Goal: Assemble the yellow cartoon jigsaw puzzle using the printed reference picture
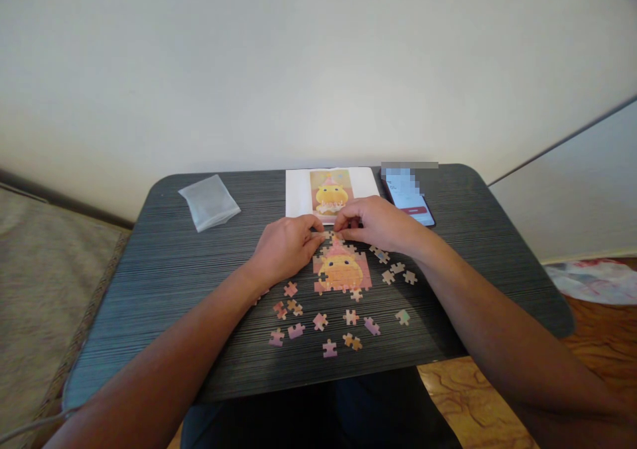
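A partly joined jigsaw puzzle [343,273] with a yellow cartoon animal lies flat on the dark table. At its upper edge my left hand [291,243] pinches a small puzzle piece [327,236] between thumb and forefinger. My right hand [371,222] meets it there from the other side, its fingertips closed at the pieces along the top; what exactly they grip is hidden. Loose puzzle pieces [329,349] are scattered below the joined part. More loose pieces [397,268] lie to its right, near my right wrist.
Behind the puzzle, a white sheet [299,193] carries a printed picture [331,187] of the same animal. A phone [408,197] with a lit screen lies right of it. A clear plastic bag [209,202] rests at the back left of the table [199,263], which stands against a pale wall.
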The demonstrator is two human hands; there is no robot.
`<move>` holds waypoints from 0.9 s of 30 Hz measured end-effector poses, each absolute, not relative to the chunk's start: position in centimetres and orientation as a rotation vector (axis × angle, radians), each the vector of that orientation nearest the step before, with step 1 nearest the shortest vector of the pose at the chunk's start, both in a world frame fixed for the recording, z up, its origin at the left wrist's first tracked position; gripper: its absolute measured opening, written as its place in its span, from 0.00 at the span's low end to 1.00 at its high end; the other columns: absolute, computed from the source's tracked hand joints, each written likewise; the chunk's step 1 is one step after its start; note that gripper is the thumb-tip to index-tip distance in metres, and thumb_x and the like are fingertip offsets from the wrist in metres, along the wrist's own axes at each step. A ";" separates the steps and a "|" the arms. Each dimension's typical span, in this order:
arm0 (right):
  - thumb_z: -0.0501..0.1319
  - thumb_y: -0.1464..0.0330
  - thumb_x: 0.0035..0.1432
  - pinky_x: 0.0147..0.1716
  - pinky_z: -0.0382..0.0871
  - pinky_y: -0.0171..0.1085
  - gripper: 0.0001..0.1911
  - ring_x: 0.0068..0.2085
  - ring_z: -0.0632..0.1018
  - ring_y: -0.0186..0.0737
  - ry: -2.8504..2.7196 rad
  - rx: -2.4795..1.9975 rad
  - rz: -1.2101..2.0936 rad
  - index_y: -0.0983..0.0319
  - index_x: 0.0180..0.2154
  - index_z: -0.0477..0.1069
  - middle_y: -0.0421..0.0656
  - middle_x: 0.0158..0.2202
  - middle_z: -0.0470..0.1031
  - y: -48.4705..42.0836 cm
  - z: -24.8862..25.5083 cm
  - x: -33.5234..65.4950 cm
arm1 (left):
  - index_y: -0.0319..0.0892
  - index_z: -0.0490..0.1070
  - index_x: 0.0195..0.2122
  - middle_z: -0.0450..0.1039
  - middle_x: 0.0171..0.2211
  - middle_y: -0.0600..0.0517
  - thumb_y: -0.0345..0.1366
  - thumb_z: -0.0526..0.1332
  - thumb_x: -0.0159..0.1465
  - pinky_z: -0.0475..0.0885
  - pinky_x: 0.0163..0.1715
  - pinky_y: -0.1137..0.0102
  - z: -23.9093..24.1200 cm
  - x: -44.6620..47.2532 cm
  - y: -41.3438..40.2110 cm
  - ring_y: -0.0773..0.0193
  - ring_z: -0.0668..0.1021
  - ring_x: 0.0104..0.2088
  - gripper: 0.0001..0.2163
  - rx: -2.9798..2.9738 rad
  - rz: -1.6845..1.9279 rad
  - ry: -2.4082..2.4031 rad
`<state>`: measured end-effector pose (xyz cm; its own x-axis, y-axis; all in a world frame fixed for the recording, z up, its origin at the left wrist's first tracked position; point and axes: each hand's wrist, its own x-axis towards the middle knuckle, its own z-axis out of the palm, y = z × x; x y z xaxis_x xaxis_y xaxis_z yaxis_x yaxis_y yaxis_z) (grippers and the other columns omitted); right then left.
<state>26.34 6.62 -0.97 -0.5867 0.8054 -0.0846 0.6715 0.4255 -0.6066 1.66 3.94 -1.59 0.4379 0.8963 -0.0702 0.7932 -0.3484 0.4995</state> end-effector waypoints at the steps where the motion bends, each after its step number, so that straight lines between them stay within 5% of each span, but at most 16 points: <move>1: 0.70 0.69 0.65 0.39 0.66 0.38 0.05 0.38 0.81 0.38 -2.459 -1.297 0.895 0.58 0.43 0.85 0.41 0.39 0.86 6.6 -1.0 26.3 | 0.46 0.82 0.47 0.78 0.24 0.56 0.41 0.65 0.74 0.61 0.32 0.67 -1.6 1.6 3.9 0.61 0.76 0.26 0.08 2.223 0.301 1.422; 15: 0.70 0.71 0.64 0.39 0.69 0.39 0.05 0.38 0.83 0.39 -2.428 -1.299 0.943 0.60 0.42 0.85 0.41 0.39 0.88 6.5 -0.6 26.3 | 0.46 0.83 0.47 0.68 0.19 0.58 0.43 0.65 0.73 0.58 0.32 0.66 -1.6 1.6 4.0 0.62 0.71 0.24 0.09 2.204 0.329 1.422; 27: 0.70 0.71 0.64 0.40 0.69 0.38 0.06 0.38 0.82 0.39 -2.429 -1.258 0.957 0.59 0.44 0.84 0.42 0.40 0.86 6.6 -0.7 26.4 | 0.46 0.82 0.44 0.71 0.21 0.58 0.43 0.66 0.72 0.57 0.32 0.66 -1.4 2.0 4.0 0.63 0.71 0.25 0.08 2.170 0.315 1.462</move>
<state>26.37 6.63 -0.65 -0.5991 0.7966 -0.0806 0.6374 0.4136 -0.6501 2.04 4.02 -1.36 0.3964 0.9142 -0.0842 0.7983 -0.2980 0.5233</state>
